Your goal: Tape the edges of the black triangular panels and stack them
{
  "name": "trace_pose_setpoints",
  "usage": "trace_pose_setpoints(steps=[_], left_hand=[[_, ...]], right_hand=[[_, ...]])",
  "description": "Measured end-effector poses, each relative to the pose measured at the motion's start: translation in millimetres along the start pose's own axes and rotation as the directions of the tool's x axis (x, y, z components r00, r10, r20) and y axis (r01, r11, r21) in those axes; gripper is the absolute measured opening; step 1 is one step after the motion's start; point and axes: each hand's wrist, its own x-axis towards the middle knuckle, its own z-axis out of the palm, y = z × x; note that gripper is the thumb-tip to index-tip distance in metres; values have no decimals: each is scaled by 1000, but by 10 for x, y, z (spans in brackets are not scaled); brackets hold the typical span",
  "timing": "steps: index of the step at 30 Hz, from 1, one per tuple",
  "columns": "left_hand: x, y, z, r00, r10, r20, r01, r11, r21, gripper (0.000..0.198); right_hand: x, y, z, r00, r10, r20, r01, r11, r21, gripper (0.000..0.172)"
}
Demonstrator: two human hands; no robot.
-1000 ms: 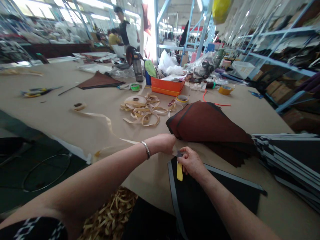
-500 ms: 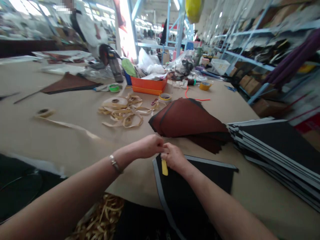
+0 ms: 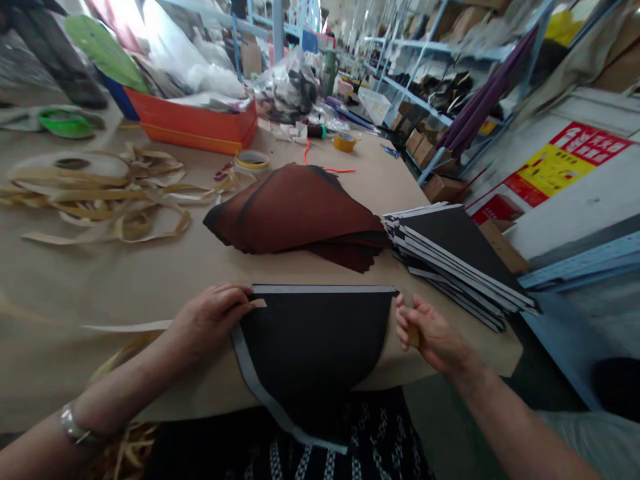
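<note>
A black fabric panel [image 3: 315,333] with grey-taped edges lies at the table's front, its lower part hanging over the edge. My left hand [image 3: 215,310] is closed at its upper left corner, pinching a pale tape strip [image 3: 259,303] whose short end shows past the fingertips. A whitish tail [image 3: 127,327] runs out left from behind that forearm. By the panel's upper right corner, my right hand [image 3: 433,333] is closed around a small yellow-handled tool [image 3: 413,335]. The tool's upper end is blurred, and I cannot tell whether these fingers also touch the panel.
Behind the panel lies a pile of brown fabric pieces [image 3: 305,210]. To its right is a stack of black grey-edged panels [image 3: 450,247]. Loose tan tape [image 3: 120,197] lies tangled at left. An orange bin [image 3: 195,123], a tape roll [image 3: 253,160] and shelves [image 3: 425,100] stand farther back.
My hands were together at the panel's upper left corner. Now the right hand has moved right to the other corner with the tool. The view has turned right and come closer.
</note>
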Motion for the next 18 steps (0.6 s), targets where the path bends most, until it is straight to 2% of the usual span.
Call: trace_pose_setpoints(steps=[3, 5, 8, 11, 13, 15, 17, 18], left_hand=[[-61, -29, 19, 997, 72, -35, -71, 997, 30, 34], [-77, -24, 31, 994, 93, -61, -90, 994, 54, 35], [-71, -24, 52, 994, 87, -72, -82, 994, 71, 34], [-61, -40, 63, 995, 76, -66, -72, 995, 65, 33], [-65, -42, 54, 997, 49, -54, -46, 998, 50, 32], [-82, -26, 28, 999, -13, -52, 14, 1000, 20, 32], [-104, -2, -11, 992, -105, -75, 104, 994, -23, 33], [-114, 6, -31, 985, -152, -86, 149, 988, -44, 35]], right_hand=[[-395, 381, -45, 978, 203, -41, -204, 978, -30, 31], [-578, 656, 22, 962, 260, -79, -267, 958, -104, 43], [-676, 980, 194, 978, 189, -90, -203, 961, -187, 58], [-627, 1146, 365, 989, 93, -115, -111, 980, -165, 51], [-565, 1125, 433, 987, 32, -155, -57, 986, -158, 43], [-496, 933, 443, 980, -86, -180, 48, 978, -204, 36], [-416, 528, 394, 950, -267, -162, 207, 926, -316, 28], [-369, 251, 348, 925, -361, -117, 291, 873, -392, 24]])
